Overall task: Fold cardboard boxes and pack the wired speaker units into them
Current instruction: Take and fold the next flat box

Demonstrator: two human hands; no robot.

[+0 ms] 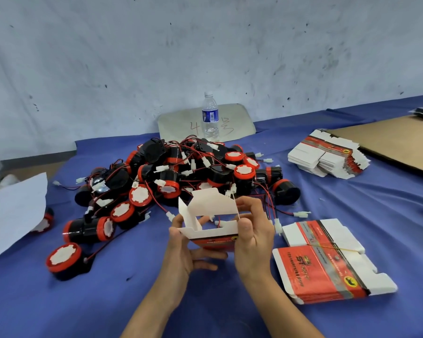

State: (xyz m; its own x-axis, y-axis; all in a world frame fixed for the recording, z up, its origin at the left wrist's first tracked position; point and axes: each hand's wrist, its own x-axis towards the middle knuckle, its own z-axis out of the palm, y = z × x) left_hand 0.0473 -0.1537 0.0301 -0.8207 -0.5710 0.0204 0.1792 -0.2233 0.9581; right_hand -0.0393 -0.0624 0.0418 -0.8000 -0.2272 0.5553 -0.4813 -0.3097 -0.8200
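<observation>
from the head view, we hold a half-opened box above the desk, just in front of the pile of speakers (black bodies, red rims, thin wires with white plugs). the box's top flaps stand up, its white inside shows, and its red printed face is turned toward us. our left hand holds the box's left side, thumb on the wall and fingers spread beneath the bottom. our right hand pinches the right wall, thumb in front and the other fingers behind the rim.

just right of our hands lie flat boxes in a stack bound with a rubber band. a second stack lies farther back, beside a cardboard sheet. one speaker lies apart at the near left, near a sheet of paper. behind the pile a bottle stands upright before a grey plate that leans on the wall.
</observation>
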